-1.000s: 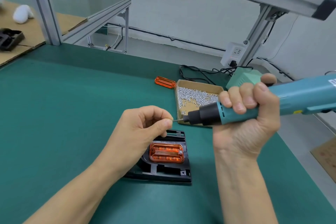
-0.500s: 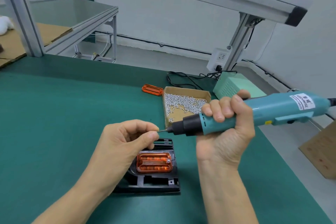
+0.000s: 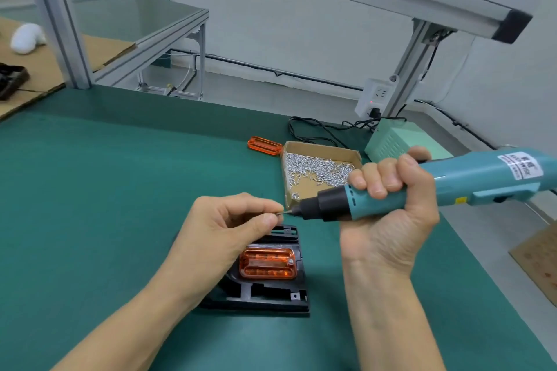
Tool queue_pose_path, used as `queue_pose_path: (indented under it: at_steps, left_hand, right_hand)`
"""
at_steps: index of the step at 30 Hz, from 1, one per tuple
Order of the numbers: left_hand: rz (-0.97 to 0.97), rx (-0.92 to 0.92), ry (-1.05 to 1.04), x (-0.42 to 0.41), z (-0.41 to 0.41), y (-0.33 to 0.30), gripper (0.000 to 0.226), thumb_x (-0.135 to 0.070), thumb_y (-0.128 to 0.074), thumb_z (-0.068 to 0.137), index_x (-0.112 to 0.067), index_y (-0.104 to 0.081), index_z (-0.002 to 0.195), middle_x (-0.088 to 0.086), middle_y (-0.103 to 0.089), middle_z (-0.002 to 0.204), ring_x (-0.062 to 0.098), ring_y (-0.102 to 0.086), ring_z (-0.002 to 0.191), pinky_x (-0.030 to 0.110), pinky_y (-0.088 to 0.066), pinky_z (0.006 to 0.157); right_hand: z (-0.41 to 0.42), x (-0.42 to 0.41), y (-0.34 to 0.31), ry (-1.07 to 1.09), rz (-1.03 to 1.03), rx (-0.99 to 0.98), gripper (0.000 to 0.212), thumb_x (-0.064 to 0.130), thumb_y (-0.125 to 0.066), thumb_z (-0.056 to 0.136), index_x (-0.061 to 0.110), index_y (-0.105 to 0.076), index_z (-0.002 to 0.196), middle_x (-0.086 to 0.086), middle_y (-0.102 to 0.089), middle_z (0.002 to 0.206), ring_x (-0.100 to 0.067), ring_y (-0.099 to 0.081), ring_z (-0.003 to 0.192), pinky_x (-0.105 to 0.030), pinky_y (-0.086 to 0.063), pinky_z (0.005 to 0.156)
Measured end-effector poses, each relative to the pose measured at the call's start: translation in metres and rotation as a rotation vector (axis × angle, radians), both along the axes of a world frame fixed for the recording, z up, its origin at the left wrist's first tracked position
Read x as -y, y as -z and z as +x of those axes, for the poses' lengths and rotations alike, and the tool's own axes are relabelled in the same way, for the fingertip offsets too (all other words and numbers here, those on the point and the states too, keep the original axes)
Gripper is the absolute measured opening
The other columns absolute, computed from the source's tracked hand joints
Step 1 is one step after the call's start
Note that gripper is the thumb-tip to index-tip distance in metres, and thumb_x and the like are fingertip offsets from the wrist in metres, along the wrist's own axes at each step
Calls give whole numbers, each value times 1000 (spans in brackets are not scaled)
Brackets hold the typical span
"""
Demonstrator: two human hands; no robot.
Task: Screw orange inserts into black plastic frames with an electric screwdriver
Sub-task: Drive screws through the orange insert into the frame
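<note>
1. The right hand [image 3: 388, 208] is wrapped fully round the teal electric screwdriver [image 3: 452, 184], held nearly level with its bit pointing left.
2. The left hand [image 3: 223, 229] pinches thumb and forefinger together at the bit's tip; a screw there is too small to make out.
3. Just below both hands, a black plastic frame [image 3: 265, 289] lies flat on the green mat [image 3: 90, 205], an orange insert [image 3: 266, 263] seated in it.
4. Behind the frame, an open cardboard box [image 3: 319, 172] holds a heap of loose silver screws [image 3: 316, 167].
5. A second orange insert [image 3: 264, 145] lies on the mat just left of the box.
6. A pale green power unit [image 3: 398, 138] sits at the mat's far edge, beside an aluminium post and white wall.
</note>
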State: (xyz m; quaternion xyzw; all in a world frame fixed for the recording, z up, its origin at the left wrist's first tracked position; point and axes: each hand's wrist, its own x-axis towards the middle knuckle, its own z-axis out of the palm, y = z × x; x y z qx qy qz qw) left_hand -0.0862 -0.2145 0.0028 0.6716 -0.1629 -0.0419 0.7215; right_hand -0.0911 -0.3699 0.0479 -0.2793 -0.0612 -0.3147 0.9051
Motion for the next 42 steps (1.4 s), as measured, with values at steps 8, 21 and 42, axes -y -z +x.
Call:
queue_pose_path:
  at_steps: [8,21,42]
  left_hand:
    - [302,-24,-234,-43,30,1,32,-12,-63,88,-31,-67,113,-27,-63,107,-19,-51,88,17,-32,90]
    - [710,-120,13,-42,31,14,52,-25,-84,66,-32,-67,115,-18,-64,112,4,-59,106,28,-43,99]
    - [703,-45,-8,-40,32,16,50,-12,-81,69,-27,-68,115,-12,-66,115,5,-59,105,22,-42,92]
  right_hand:
    - [0,-5,-3,-111,-212,-2,16,9,-44,80,23,-47,87,10,-34,49,-5,-33,41,-20,-36,48]
    - [5,-27,6,-257,-485,-91,21,2,-45,79,19,-48,90,8,-37,48,-8,-34,39,-18,-37,48]
    - [18,-44,12,-272,-664,-165,20,-1,-51,77,14,-49,90,2,-36,48,-13,-34,39,-24,-35,48]
